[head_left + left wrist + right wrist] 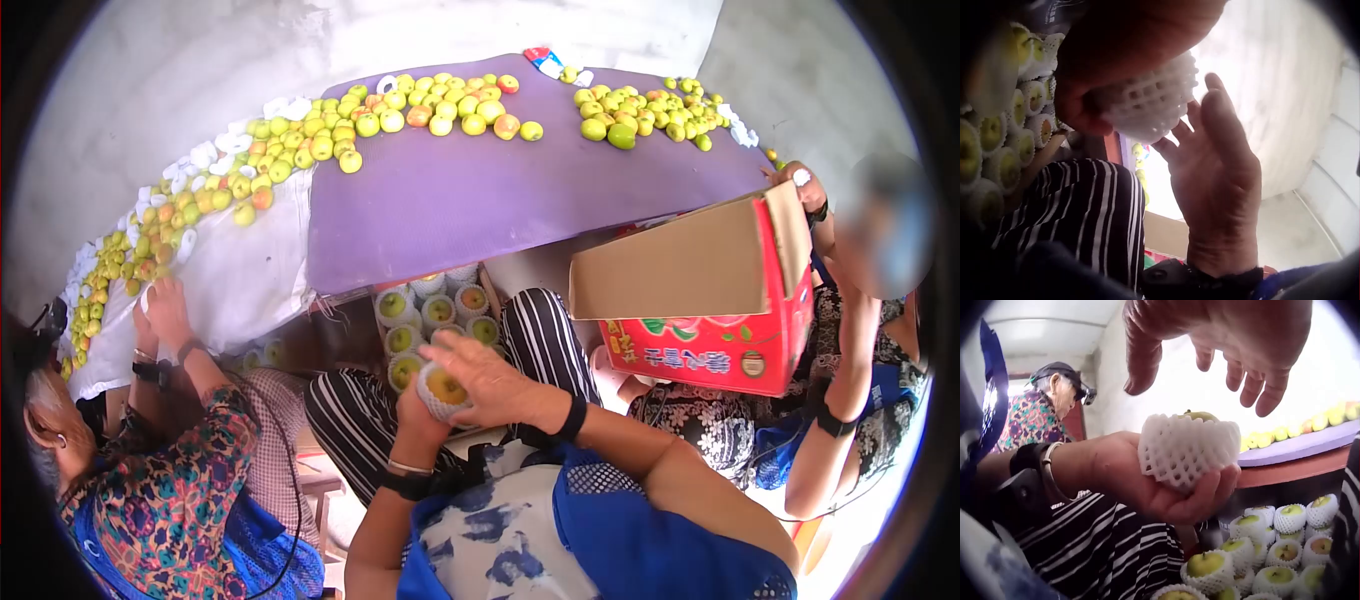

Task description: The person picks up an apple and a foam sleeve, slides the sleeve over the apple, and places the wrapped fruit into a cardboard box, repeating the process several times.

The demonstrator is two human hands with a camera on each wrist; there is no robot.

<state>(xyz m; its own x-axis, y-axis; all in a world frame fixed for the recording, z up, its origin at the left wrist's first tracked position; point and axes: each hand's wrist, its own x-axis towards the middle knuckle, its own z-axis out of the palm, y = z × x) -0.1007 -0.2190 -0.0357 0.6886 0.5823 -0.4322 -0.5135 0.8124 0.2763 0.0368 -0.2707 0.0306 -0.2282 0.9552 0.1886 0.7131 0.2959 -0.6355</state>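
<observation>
My left hand holds an apple wrapped in a white foam net, its fingers curled round the underside. The top of the apple shows above the net's edge. Over it hovers my right hand, fingers spread and apart from the apple in the right wrist view. Seen from the head, the right hand lies just beside the wrapped apple. Below both hands, rows of net-wrapped apples fill a box whose cardboard edge shows in the left wrist view.
Loose yellow-green apples are heaped along the back of the purple-covered table. White foam nets lie among those at the left. One person sits at left; another at right is beside a red carton.
</observation>
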